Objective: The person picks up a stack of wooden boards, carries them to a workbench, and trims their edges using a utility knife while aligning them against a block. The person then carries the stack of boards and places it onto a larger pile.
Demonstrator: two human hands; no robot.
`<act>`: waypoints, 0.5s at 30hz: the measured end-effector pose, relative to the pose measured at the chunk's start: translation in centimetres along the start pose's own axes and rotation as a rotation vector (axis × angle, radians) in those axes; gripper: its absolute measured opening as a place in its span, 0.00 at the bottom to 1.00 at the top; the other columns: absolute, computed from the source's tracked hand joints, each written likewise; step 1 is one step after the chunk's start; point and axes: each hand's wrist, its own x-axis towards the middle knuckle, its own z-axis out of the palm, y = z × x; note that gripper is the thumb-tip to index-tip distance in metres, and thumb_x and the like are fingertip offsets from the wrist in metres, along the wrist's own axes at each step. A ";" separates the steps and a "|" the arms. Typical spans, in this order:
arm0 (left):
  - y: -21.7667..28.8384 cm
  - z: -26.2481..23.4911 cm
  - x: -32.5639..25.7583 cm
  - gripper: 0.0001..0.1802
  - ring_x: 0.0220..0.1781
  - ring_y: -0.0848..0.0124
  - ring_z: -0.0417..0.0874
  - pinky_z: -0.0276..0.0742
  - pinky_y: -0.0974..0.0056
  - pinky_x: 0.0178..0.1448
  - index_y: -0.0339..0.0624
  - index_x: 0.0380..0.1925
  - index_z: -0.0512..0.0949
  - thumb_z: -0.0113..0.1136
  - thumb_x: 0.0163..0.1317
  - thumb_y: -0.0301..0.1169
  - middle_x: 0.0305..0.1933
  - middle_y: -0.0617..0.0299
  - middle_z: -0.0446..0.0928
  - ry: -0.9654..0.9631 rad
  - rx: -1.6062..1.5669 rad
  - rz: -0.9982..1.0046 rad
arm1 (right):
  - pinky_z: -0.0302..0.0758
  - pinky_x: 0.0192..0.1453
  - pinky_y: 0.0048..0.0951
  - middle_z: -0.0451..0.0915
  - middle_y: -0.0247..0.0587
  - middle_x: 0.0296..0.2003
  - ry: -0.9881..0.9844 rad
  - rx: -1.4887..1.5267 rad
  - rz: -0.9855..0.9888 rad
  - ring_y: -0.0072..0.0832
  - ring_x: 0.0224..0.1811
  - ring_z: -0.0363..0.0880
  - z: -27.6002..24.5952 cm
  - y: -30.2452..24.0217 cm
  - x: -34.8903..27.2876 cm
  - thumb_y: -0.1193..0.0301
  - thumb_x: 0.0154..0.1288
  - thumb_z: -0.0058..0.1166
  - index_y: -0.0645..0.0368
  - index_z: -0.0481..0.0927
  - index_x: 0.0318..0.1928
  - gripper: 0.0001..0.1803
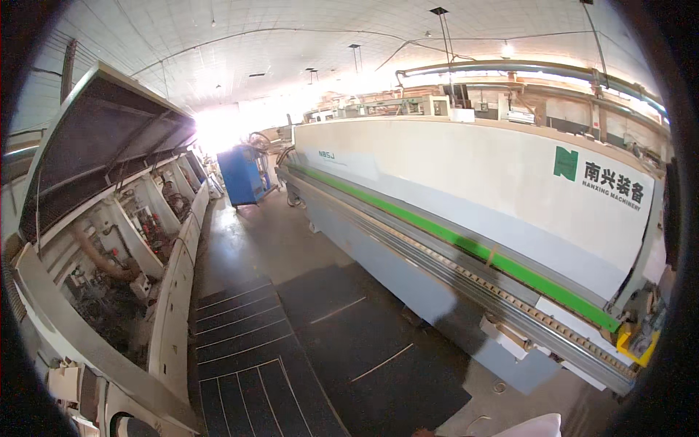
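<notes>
Neither of my hands shows. At the lower edge a pale, cloth-like shape (535, 425) pokes in, too cut off to name, with a small reddish-brown patch (422, 432) beside it. On the right stands a long white and grey machine (466, 167) with a green strip (437, 231) along its side and a toothed conveyor track (473, 273) below. To the left is another long machine (175, 291), its dark hinged cover (109, 131) raised over exposed hoses and mechanical units.
Dark mats (342, 328) with pale lines lie on the grey floor (247, 226) between the machines. A blue cabinet (242, 176) stands at the far end. A yellow part (641, 349) juts out at the right machine's near end. Pipes (510, 65) run overhead.
</notes>
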 end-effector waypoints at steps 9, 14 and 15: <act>-1.9 2.5 -7.7 0.34 0.52 0.50 0.79 0.74 0.44 0.54 0.37 0.58 0.72 0.55 0.61 0.53 0.51 0.43 0.78 0.158 0.294 0.106 | 0.76 0.42 0.39 0.81 0.48 0.40 -0.258 -1.442 -0.064 0.39 0.38 0.79 -11.6 21.2 7.4 0.63 0.70 0.49 0.54 0.83 0.46 0.14; -8.1 5.3 -13.2 0.34 0.52 0.49 0.80 0.75 0.45 0.54 0.36 0.57 0.73 0.56 0.61 0.52 0.50 0.42 0.78 0.336 0.369 0.118 | 0.76 0.39 0.39 0.81 0.47 0.40 -0.444 -1.147 0.462 0.41 0.37 0.80 -9.6 12.5 6.0 0.56 0.70 0.49 0.52 0.82 0.46 0.17; -9.5 5.8 -14.7 0.34 0.51 0.49 0.80 0.75 0.45 0.54 0.36 0.57 0.73 0.56 0.61 0.52 0.50 0.42 0.79 0.369 0.387 0.107 | 0.75 0.41 0.39 0.81 0.46 0.41 -0.540 -1.223 0.373 0.41 0.38 0.80 -10.1 12.4 6.0 0.54 0.69 0.49 0.52 0.82 0.47 0.18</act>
